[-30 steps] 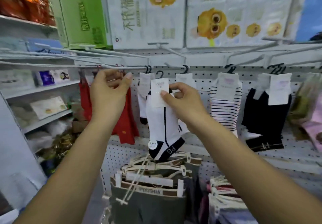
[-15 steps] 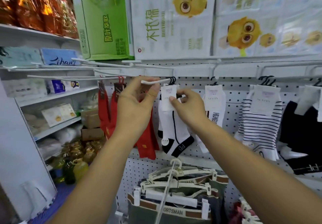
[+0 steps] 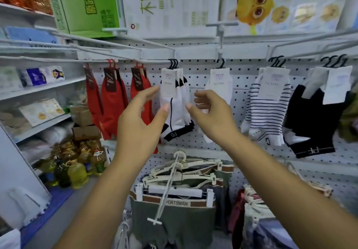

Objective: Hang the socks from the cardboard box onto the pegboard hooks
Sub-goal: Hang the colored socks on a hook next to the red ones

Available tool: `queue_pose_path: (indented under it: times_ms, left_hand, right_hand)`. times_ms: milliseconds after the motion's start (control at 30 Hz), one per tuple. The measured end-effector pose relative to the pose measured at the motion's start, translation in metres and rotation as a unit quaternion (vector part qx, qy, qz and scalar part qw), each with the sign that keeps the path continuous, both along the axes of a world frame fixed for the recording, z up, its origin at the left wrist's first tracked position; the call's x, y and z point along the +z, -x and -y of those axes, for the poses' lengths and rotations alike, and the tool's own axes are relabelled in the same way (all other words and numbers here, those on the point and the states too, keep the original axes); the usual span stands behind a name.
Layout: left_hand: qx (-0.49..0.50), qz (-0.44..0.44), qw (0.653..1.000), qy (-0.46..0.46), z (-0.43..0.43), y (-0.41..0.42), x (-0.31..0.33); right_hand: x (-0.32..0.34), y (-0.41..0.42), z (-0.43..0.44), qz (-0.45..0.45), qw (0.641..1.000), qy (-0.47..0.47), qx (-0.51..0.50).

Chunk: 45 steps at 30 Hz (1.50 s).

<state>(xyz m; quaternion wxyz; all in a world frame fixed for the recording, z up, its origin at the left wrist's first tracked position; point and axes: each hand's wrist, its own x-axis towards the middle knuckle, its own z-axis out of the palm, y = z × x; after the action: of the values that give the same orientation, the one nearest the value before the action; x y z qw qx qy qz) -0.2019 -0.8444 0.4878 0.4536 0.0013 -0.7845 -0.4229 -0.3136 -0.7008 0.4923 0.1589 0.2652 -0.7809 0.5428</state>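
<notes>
White perforated pegboard (image 3: pixel 203 78) covered the back wall of a shop bay, with metal shelves (image 3: pixel 40 88) at the left and printed cartons (image 3: pixel 87 2) stacked above.

1. Task item: a set of white socks with black trim (image 3: pixel 174 117) hung on small black hangers (image 3: pixel 173 63) from a pegboard hook (image 3: pixel 151 62). A white card label covered the tops of the socks.
2. Left hand (image 3: pixel 143 120): raised in front of the socks, fingers extended and relaxed, gripping nothing. Its fingertips lay close to the left edge of the card label; contact could not be confirmed.
3. Right hand (image 3: pixel 211 113): raised just right of the same socks, fingers loosely curved, thumb pointing left, gripping nothing. The two hands were apart, with the socks between them.
4. Adjacent stock on the same row: red socks (image 3: pixel 114 101) to the left; plain white socks (image 3: pixel 222 86), striped socks (image 3: pixel 269 109) and black socks (image 3: pixel 310 124) to the right.
5. Lower area: grey-green underwear on clip hangers (image 3: pixel 174 210) hung below the row. Yellow oil bottles (image 3: pixel 77 173) stood on the floor at the left.
</notes>
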Motion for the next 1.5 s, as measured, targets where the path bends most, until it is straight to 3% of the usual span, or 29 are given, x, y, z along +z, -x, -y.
queue_pose_path:
  times_ms: [233, 600, 833, 900, 967, 1033, 1167, 1267, 1500]
  left_hand:
    - [-0.042, 0.074, 0.99, 0.115, -0.081, -0.043, -0.051]
    - [-0.217, 0.199, 0.943, 0.158, -0.32, -0.114, -0.162]
    - [-0.32, 0.263, 0.885, 0.211, -0.454, -0.174, -0.238]
    - [-0.329, 0.286, 0.873, 0.217, -0.459, -0.18, -0.249]
    - [-0.388, 0.295, 0.832, 0.264, -0.53, -0.21, -0.281]
    - [-0.4, 0.33, 0.81, 0.274, -0.529, -0.216, -0.292]
    - [-0.445, 0.342, 0.759, 0.329, -0.587, -0.224, -0.322]
    - [-0.47, 0.353, 0.727, 0.355, -0.63, -0.227, -0.337]
    - [-0.496, 0.39, 0.668, 0.394, -0.735, -0.209, -0.376]
  right_hand:
    - [-0.05, -0.08, -0.121, -0.101, 0.987, -0.114, -0.048]
    - [-0.171, -0.239, -0.396, 0.019, 0.948, -0.207, -0.242]
    - [-0.242, -0.37, -0.556, 0.091, 0.893, -0.176, -0.403]
    - [-0.256, -0.382, -0.565, 0.116, 0.888, -0.177, -0.409]
    - [-0.287, -0.447, -0.627, 0.214, 0.846, -0.166, -0.46]
    - [-0.315, -0.467, -0.636, 0.228, 0.837, -0.167, -0.469]
    - [-0.354, -0.522, -0.677, 0.312, 0.781, -0.166, -0.514]
    - [-0.378, -0.548, -0.705, 0.386, 0.745, -0.148, -0.524]
    - [-0.404, -0.546, -0.776, 0.447, 0.705, -0.097, -0.542]
